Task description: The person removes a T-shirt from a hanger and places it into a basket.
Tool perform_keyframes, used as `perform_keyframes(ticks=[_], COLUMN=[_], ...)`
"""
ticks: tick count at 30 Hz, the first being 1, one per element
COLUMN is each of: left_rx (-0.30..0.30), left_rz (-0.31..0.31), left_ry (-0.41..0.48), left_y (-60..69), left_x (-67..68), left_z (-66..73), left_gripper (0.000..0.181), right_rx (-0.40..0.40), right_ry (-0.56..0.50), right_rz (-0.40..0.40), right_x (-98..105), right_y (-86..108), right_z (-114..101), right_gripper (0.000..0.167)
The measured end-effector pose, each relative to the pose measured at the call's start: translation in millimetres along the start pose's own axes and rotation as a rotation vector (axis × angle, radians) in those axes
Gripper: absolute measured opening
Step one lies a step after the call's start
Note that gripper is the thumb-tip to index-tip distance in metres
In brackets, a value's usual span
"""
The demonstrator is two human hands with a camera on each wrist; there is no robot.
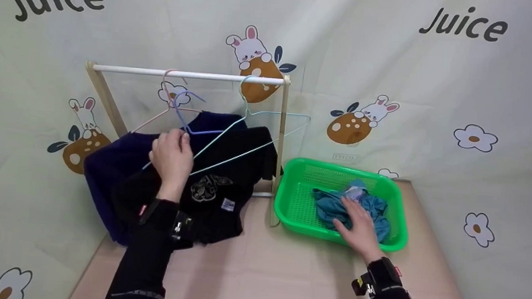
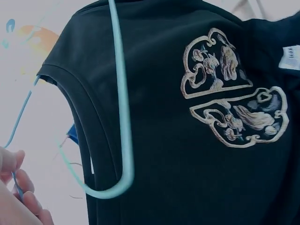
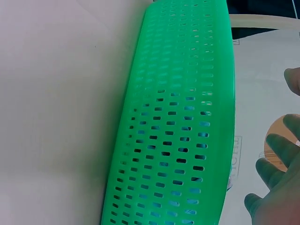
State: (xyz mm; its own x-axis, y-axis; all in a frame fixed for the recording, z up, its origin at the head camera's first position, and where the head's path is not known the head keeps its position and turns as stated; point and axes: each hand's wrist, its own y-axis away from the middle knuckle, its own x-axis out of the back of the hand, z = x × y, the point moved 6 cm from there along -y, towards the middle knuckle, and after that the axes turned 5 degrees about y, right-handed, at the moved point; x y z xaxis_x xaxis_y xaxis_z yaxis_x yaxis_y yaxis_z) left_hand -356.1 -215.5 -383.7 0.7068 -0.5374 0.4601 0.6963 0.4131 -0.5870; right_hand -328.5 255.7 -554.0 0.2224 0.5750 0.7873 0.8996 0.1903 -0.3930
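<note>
My left hand (image 1: 171, 155) grips the blue-purple hanger (image 1: 205, 131) low on its frame; its hook stands below the rack's rod. A black short-sleeved top (image 1: 226, 165) with embroidered motifs (image 2: 239, 117) and a white label hangs in front of the rack, next to that hand. Over the green basket (image 1: 293, 224) my right hand (image 1: 360, 227) is spread with fingers extended. Crumpled teal cloth (image 1: 328, 205) lies in the basket beneath it. In the right wrist view, the fingers stand apart beyond the basket's perforated wall (image 3: 173, 122); contact with the cloth cannot be told.
A clothes rack with a white rod (image 1: 219, 77) and wooden posts stands at the back left. On the rod are a pink hanger (image 1: 150, 119) with a navy garment (image 1: 106, 164), and a mint hanger (image 1: 221, 141) crossing in front of the black top. Patterned curtain surrounds the table (image 1: 273, 285).
</note>
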Motion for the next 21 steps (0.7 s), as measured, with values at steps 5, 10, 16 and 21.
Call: perform_keyframes(ticks=[5,10,16,21], left_rx=[0.014,0.032,0.067,0.041], left_rz=[-0.018,-0.04,-0.027,0.008], left_ry=[-0.019,-0.036,-0.016,0.01], left_y=[15.2,29.5,48.8,67.0], left_x=[-3.3,-7.3,-7.8,-7.6], left_z=[-16.0,-32.5,-52.8,-67.0], left_gripper=[0.027,0.029,0.032,0.031], right_rx=[0.007,0.034,0.049,0.062], right_ry=[-0.008,-0.011,-0.015,-0.02], right_rz=[-0.006,0.02,0.042,0.044], right_x=[-0.8,-0.7,-2.6,-5.5], right_y=[1.3,1.7,2.0,1.8], right_z=[-1.8,-5.3,-8.3,-11.8], right_gripper=[0.062,0.061,0.063,0.063])
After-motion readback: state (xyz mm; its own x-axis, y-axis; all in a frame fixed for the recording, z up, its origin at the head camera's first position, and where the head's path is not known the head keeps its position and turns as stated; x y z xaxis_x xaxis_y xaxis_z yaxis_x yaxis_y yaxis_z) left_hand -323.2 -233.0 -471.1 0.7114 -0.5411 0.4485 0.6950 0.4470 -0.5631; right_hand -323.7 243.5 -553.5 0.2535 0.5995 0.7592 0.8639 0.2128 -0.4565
